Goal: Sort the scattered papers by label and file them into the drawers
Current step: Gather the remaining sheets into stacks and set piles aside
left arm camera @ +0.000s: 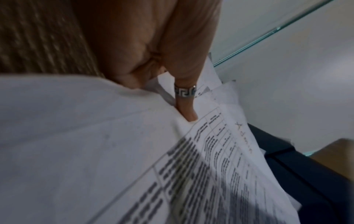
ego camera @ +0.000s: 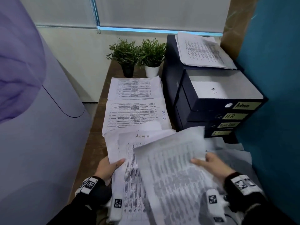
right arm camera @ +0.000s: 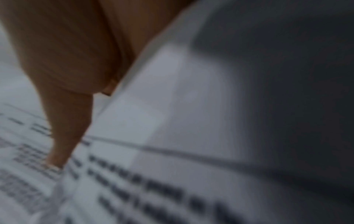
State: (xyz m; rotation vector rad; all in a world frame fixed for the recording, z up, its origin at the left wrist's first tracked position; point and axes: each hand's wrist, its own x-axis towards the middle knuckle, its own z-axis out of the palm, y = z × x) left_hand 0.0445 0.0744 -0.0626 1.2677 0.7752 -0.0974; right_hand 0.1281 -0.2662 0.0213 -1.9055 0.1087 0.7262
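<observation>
My left hand (ego camera: 112, 164) grips the left edge of a stack of printed sheets whose top page reads "Admin" (ego camera: 131, 161); in the left wrist view the thumb (left arm camera: 186, 109) with a ring presses on that Admin page (left arm camera: 220, 144). My right hand (ego camera: 209, 161) pinches a blurred printed sheet (ego camera: 172, 168) lifted above the stack, its thumb (right arm camera: 63, 136) lying on the sheet (right arm camera: 134, 181). A dark drawer unit (ego camera: 211, 109) stands at the right with labels Admin (ego camera: 243, 105), H.R (ego camera: 231, 116) and two lower ones. Its top Admin drawer is pulled out with a white sheet (ego camera: 211, 90) inside.
Two sorted piles lie on the wooden desk (ego camera: 95, 138): a far pile (ego camera: 134, 88) and a "Task List" pile (ego camera: 136, 116). More papers (ego camera: 203, 51) rest on top of the drawer unit. Two potted plants (ego camera: 139, 57) stand at the back. A teal partition (ego camera: 272, 95) borders the right.
</observation>
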